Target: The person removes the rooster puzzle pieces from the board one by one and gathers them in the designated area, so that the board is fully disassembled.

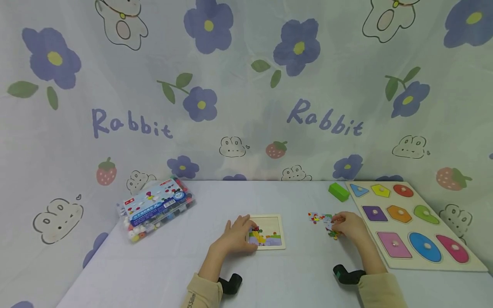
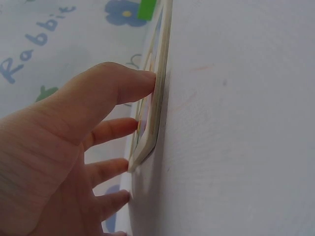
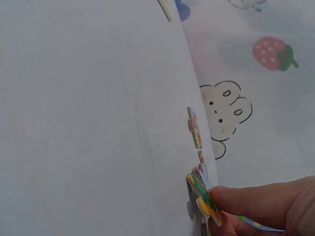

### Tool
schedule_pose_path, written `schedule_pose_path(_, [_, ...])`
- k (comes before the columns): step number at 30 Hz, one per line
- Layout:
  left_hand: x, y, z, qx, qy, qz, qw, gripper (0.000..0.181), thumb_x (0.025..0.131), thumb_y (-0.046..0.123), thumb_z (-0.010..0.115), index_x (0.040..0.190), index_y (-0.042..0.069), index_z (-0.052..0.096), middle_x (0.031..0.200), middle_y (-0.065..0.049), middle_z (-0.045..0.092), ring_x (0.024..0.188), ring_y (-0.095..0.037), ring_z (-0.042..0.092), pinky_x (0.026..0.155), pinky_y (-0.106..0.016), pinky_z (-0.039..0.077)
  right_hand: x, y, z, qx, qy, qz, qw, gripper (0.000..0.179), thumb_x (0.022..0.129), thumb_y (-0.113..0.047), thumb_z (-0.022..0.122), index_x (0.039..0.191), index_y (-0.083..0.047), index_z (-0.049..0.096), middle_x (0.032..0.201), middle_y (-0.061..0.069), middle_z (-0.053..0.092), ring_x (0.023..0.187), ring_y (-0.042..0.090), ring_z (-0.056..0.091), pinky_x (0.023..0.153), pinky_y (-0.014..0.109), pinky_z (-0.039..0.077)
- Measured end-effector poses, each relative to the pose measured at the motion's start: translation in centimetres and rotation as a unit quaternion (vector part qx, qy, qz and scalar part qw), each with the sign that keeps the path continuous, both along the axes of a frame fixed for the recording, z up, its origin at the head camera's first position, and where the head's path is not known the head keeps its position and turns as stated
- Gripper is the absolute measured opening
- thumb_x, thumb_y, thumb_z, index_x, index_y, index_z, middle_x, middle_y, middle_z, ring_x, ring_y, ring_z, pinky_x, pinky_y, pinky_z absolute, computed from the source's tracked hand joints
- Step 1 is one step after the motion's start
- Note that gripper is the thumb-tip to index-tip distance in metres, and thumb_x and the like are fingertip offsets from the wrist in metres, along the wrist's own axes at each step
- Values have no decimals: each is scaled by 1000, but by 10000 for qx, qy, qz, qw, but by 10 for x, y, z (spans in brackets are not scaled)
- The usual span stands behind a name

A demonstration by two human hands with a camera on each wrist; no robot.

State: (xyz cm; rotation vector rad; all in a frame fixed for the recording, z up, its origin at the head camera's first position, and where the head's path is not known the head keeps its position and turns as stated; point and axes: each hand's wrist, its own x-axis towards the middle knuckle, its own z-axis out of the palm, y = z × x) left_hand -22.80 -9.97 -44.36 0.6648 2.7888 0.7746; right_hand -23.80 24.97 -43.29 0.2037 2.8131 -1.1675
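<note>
My left hand (image 1: 236,236) rests on the left side of a small wooden puzzle tray (image 1: 283,234). In the left wrist view its thumb presses the tray's edge, and its spread fingers touch the neighbouring side. Colourful pieces (image 1: 270,241) fill the lower part of the tray, while bare wood shows above; the hand covers the left part. My right hand (image 1: 352,226) pinches a jigsaw puzzle piece (image 3: 206,197), green and orange, between thumb and fingers. Just left of that hand lie several loose jigsaw pieces (image 1: 315,217), some partly hidden by it.
A shape board (image 1: 420,262) with knobbed coloured shapes lies at the right, beside the right forearm. A green block (image 1: 339,192) sits near its far left corner. At the back left is a clear plastic box (image 1: 158,207) of colourful beads. A printed curtain (image 1: 246,102) hangs behind.
</note>
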Motion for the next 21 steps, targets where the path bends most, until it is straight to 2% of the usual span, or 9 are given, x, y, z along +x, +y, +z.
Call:
schedule_pose_path(7, [0,0,0,-4,12,-26,10000,46,73,25,74,112,13,53,143,-21,34,134,-45,23,103,-67,8,2,0,2,186,271,24,9995,28,76,-6,68,100,6,61,81,12,59,69,20,52,55,27,41])
schedule_pose_path(13, [0,-1,-1,4,19,-24,10000,46,73,25,74,112,13,53,142,-21,34,134,-45,23,103,-67,8,5,-3,7,108,637,17,9979,30,83,-12,64,106,6,59,90,19,63,70,21,56,56,29,40])
schedule_pose_path(17, [0,0,-1,-38,14,-12,10000,48,73,25,73,114,12,53,143,-21,34,134,-44,23,103,-66,8,3,-9,8,-493,661,-94,9965,33,85,-14,62,111,5,59,94,18,63,76,21,60,57,28,43])
schedule_pose_path(21, [0,0,1,-79,22,-2,10000,54,73,26,73,119,10,51,143,-21,33,134,-43,23,103,-66,9,-2,-14,6,-1212,582,-95,9909,35,88,-13,60,117,5,55,101,16,61,76,20,60,53,25,46])
